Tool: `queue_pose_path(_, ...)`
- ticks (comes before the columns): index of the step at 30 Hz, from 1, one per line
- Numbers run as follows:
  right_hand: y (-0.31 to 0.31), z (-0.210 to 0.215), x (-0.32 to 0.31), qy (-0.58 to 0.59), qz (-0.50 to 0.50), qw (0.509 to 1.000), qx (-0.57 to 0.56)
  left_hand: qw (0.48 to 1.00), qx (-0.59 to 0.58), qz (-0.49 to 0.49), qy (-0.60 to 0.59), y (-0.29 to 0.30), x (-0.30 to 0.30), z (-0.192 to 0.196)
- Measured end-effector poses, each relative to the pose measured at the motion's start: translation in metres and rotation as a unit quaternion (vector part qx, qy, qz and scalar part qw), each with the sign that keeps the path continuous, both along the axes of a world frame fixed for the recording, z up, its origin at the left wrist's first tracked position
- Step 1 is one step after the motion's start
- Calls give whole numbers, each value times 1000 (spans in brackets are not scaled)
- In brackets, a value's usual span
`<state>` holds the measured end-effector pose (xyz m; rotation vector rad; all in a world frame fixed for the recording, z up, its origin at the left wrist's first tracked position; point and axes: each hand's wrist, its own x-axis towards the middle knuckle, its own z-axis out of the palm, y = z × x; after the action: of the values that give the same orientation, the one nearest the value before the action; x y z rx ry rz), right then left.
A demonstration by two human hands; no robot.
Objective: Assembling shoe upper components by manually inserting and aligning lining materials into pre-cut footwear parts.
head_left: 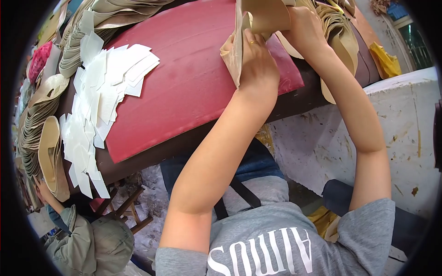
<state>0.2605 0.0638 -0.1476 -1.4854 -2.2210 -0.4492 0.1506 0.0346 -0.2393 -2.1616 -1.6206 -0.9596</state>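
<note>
At the far right of the table I hold up a tan shoe upper [264,17], a curved, folded piece of thin sheet with a paler lining. My left hand [258,60], a ring on one finger, is closed on its near folded part, the fingers reaching inside. My right hand [305,28] grips its right side, and some of those fingertips are hidden behind the piece. Just right of my right hand stands a stack of similar tan uppers [338,27]. Under both hands lies a red mat [184,69].
Loose white sheet pieces [99,99] overlap along the mat's left side. Stacks of tan uppers [39,122] line the table's left and far edges. A co-worker in a cap [108,246] sits at lower left, one hand near an upper. A white stained block [368,129] stands at right.
</note>
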Motion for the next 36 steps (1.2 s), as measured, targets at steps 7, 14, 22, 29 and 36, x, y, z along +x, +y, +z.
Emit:
queue_pose_path(7, 2, 0, -6, -31, -41, 998, -37, 996, 8, -25, -86, 14, 10, -8)
queue_pose_path(14, 16, 3, -1, -27, -51, 998, -23, 992, 73, -63, -85, 25, 12, -2)
queue_pose_path(22, 9, 18, 12, 68, 4, 996, -64, 997, 69, -13, -29, 44, 5, 32)
queue_pose_path(29, -23, -34, 17, 318, 54, 945, -47, 956, 108, -69, 262, -26, -45, 77)
queue_pose_path(36, -20, -37, 5, 247, -1, 960, -134, 901, -72, 48, 426, -42, -23, 63)
